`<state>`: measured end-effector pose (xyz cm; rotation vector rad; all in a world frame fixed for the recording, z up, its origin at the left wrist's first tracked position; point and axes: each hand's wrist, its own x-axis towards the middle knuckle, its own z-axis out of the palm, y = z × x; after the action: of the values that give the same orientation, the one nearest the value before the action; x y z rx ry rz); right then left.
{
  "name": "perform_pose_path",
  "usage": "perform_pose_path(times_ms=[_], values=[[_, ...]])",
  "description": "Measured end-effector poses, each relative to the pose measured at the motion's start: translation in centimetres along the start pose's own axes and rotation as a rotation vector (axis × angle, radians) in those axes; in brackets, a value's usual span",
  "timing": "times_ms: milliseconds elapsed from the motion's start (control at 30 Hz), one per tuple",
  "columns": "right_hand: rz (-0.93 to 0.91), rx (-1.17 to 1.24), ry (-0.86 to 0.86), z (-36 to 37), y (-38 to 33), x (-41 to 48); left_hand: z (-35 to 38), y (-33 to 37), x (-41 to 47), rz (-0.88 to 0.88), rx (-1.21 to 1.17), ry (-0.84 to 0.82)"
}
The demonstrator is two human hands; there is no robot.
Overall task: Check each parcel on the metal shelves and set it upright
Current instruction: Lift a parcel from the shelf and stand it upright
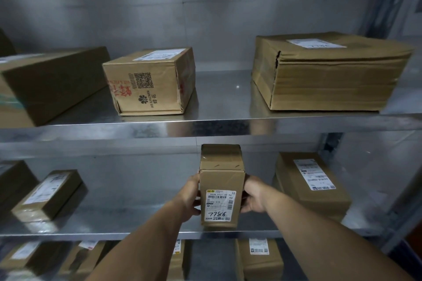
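A small brown cardboard parcel [221,183] stands upright at the front of the middle metal shelf [127,234]. Its white label faces me and bears the handwritten number 7786. My left hand [189,197] grips its left side and my right hand [253,196] grips its right side, fingers curled round the edges. On the same shelf a flat parcel [46,195] lies to the left. A larger labelled parcel [312,186] leans at the right.
The upper shelf [205,123] carries a long box [52,84] at the left, a printed box [149,81] in the middle and a wide flat box [328,70] at the right. Several labelled parcels [260,258] sit on the lowest shelf. A steel wall stands behind.
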<state>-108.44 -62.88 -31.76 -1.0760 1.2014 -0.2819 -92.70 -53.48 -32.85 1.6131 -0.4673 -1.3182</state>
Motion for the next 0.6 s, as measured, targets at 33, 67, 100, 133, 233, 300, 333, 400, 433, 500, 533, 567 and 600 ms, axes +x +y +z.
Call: perform_pose_path(times_ms=[33,67,100,133,233,300,333,400,433,500,533,567,600], values=[[0.006,-0.003,0.012,-0.1,0.1,0.2,0.0,-0.1,0.0,-0.004,0.009,0.004],[0.013,0.002,0.018,-0.3,0.0,0.2,-0.1,0.0,0.0,-0.002,0.016,0.013],[0.01,0.004,0.025,-0.4,0.0,0.3,-0.3,0.0,0.0,-0.001,0.024,0.019],[0.003,0.008,0.031,-0.6,-0.2,0.3,-0.5,0.0,0.1,0.001,0.034,0.022],[-0.013,0.056,0.007,-1.2,-0.6,0.7,-0.9,0.4,0.1,0.02,0.036,0.032],[-0.042,0.124,-0.019,-1.4,-1.0,0.5,-1.1,0.7,0.3,0.037,0.012,0.048],[-0.05,0.157,-0.019,-1.4,-1.2,0.4,-1.0,0.9,0.3,0.053,-0.005,0.05],[-0.068,0.165,-0.027,-1.5,-1.4,0.8,-1.0,1.2,0.3,0.073,-0.04,0.053],[-0.079,0.165,-0.032,-1.5,-1.4,0.7,-1.0,1.4,0.3,0.078,-0.053,0.051],[-0.093,0.175,-0.038,-1.6,-1.5,0.7,-1.0,1.6,0.3,0.095,-0.068,0.021],[-0.097,0.185,-0.041,-1.5,-1.5,0.8,-1.1,1.7,0.1,0.104,-0.07,0.009],[-0.105,0.184,-0.049,-1.5,-1.5,0.6,-1.2,1.8,0.0,0.108,-0.065,0.005],[-0.11,0.192,-0.059,-1.4,-1.5,0.5,-1.3,1.9,0.0,0.109,-0.063,0.001]])
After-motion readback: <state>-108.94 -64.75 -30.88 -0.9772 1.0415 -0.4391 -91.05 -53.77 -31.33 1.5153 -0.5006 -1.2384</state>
